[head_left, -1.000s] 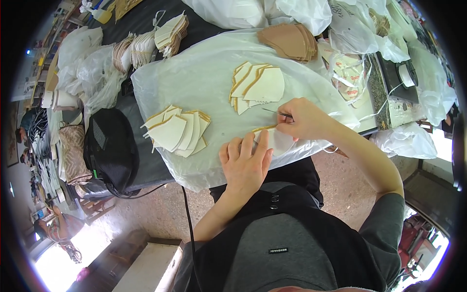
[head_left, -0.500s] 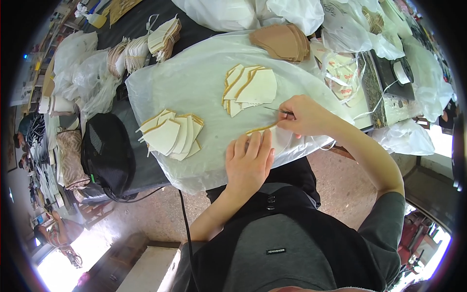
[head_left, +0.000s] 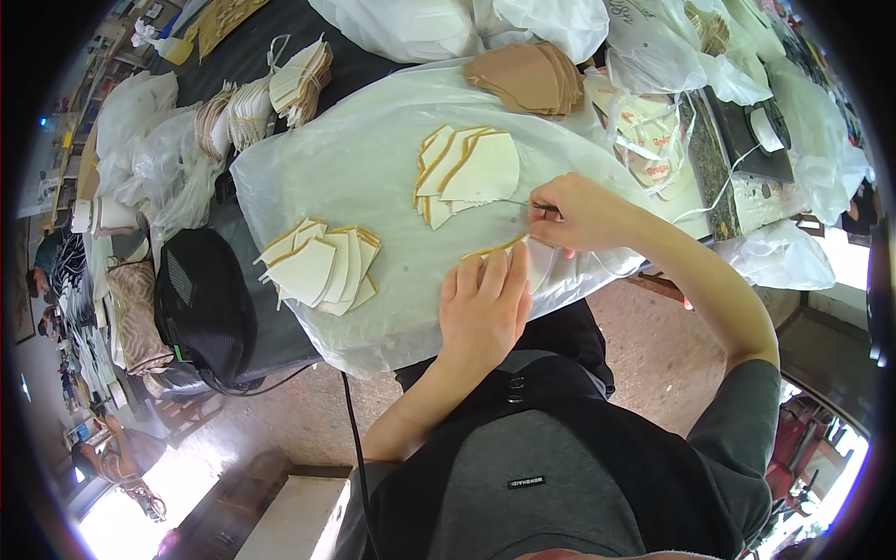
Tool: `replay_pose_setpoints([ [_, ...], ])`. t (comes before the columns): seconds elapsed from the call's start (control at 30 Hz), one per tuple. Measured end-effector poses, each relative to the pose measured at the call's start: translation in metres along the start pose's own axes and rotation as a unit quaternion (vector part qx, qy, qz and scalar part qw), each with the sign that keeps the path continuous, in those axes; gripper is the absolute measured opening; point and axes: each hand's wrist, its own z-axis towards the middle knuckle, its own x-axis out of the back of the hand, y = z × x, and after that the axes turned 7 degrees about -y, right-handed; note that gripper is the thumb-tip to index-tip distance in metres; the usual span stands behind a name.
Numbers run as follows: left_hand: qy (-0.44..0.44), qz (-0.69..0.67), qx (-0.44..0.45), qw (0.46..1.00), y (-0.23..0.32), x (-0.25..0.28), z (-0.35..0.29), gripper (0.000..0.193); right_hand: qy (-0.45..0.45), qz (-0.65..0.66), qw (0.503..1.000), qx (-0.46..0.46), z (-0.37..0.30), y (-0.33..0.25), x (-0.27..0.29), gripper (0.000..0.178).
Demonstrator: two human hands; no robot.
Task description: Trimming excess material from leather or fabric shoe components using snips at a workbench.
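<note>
The left hand (head_left: 485, 313) lies flat on a white, yellow-edged piece (head_left: 480, 252), at eight o'clock from the right hand (head_left: 574, 215), which pinches a thin tool (head_left: 544, 207). Red lettering (head_left: 666, 143) marks pale pieces (head_left: 644, 154) at that hand's two o'clock; a small lettered label (head_left: 525, 483) sits on the grey top (head_left: 504, 439).

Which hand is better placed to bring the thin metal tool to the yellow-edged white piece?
Probably the right hand: it holds the thin metal tool; the left hand lies over the yellow-edged white piece.
</note>
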Motion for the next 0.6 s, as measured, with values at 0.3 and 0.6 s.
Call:
replay_pose_setpoints([
  [0.3, 0.010, 0.015, -0.005, 1.000, 0.000, -0.003, 0.000, 0.046, 0.077, -0.168, 0.982, 0.046, 0.003, 0.004, -0.009, 0.022],
  [0.6, 0.016, 0.017, 0.004, 1.000, 0.002, -0.001, -0.012, 0.045, 0.366, -0.206, 0.903, 0.094, -0.044, -0.021, -0.021, 0.028],
])
